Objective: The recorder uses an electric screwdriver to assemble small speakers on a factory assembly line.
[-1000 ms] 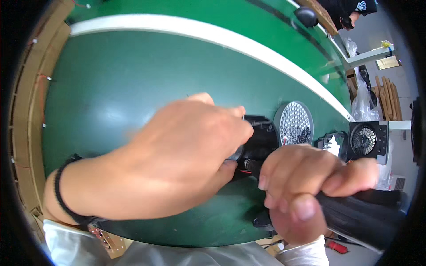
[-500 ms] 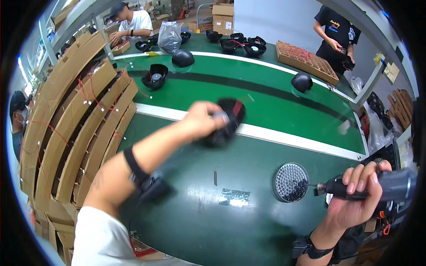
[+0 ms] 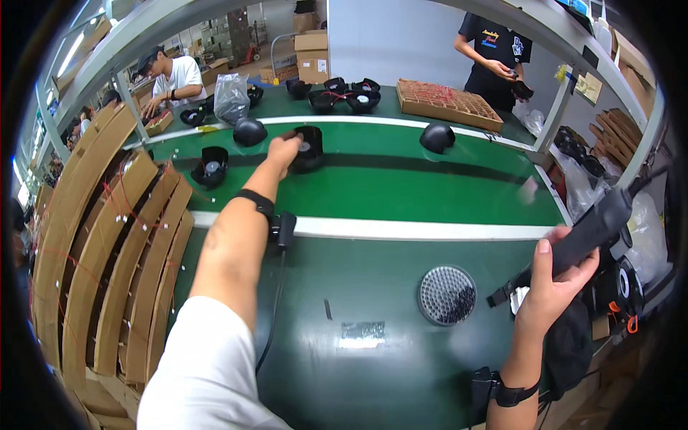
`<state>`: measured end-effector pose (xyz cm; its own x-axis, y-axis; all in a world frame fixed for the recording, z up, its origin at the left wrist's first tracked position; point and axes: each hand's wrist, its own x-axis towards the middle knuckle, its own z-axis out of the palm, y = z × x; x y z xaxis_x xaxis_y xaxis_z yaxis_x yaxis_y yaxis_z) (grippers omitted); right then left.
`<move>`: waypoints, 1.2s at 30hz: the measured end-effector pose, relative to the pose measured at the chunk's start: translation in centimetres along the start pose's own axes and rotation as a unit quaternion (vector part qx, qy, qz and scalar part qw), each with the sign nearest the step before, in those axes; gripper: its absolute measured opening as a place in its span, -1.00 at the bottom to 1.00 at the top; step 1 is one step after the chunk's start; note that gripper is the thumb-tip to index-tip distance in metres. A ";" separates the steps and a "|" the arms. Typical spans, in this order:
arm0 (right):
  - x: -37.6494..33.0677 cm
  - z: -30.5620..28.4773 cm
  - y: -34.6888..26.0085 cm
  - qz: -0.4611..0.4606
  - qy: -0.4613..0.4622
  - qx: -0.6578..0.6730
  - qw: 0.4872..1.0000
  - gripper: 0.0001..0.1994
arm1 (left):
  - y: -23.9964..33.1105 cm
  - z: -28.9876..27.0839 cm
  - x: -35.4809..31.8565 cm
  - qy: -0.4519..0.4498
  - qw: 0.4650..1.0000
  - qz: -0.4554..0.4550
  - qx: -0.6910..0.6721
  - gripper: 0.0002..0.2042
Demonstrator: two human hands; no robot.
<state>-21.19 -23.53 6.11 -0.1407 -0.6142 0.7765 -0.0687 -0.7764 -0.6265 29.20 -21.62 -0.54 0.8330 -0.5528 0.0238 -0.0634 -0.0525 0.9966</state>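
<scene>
Out over the green belt, my left hand (image 3: 284,152) pinches the rim of a black rounded housing (image 3: 309,156) with a grey disc inside. Its fingertips are partly hidden against the dark shell. Around the handle of a black electric screwdriver (image 3: 589,228), my right hand (image 3: 555,283) is closed at the right of the bench. The tool slants, with its front end low and left, close to a round dish (image 3: 430,278) of small black screws. Farther left on the belt lie an open black housing (image 3: 211,168) and a domed one (image 3: 249,132).
Another black dome (image 3: 437,137) sits farther right on the belt (image 3: 373,190). A white rail (image 3: 387,229) divides belt from bench. Cardboard trays with red wires (image 3: 107,251) stack at left. Beyond are a divided carton (image 3: 448,104), more housings and two people working.
My left hand has carried the housing forward from above the white rail onto the belt. My right hand has swung the screwdriver's tip away from the screw dish. The view has shifted.
</scene>
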 end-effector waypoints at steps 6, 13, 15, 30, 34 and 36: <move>-1.1 0.1 -8.6 -0.239 0.002 -0.033 0.970 -0.34 | -2.1 -1.4 -17.3 -0.001 0.968 0.190 0.167 -0.65; -3.6 18.5 -8.7 0.120 -0.546 0.085 0.825 -0.75 | -5.1 1.3 -25.4 -0.088 0.988 0.115 -0.053 -0.79; -1.7 25.3 -6.1 0.259 -0.592 0.038 0.762 -0.74 | -4.9 1.4 -25.8 -0.063 0.994 0.065 -0.066 -0.81; 4.6 52.4 21.1 0.294 -0.391 -0.107 0.865 -0.35 | -2.9 -0.8 -26.6 -0.070 0.992 0.049 -0.095 -0.78; 6.4 56.7 23.0 0.317 -0.419 -0.085 0.846 -0.33 | -2.8 -1.3 -26.7 -0.083 0.993 0.015 -0.085 -0.74; 6.9 58.0 24.1 0.348 -0.431 -0.082 0.828 -0.40 | -2.6 -1.0 -26.5 -0.065 0.992 0.045 -0.096 -0.82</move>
<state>33.49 -54.70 0.20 0.5510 -0.8322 -0.0613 -0.4105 -0.2063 -0.8882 7.82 -6.04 -3.70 0.7504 -0.6510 0.1149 -0.0170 0.1547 0.9878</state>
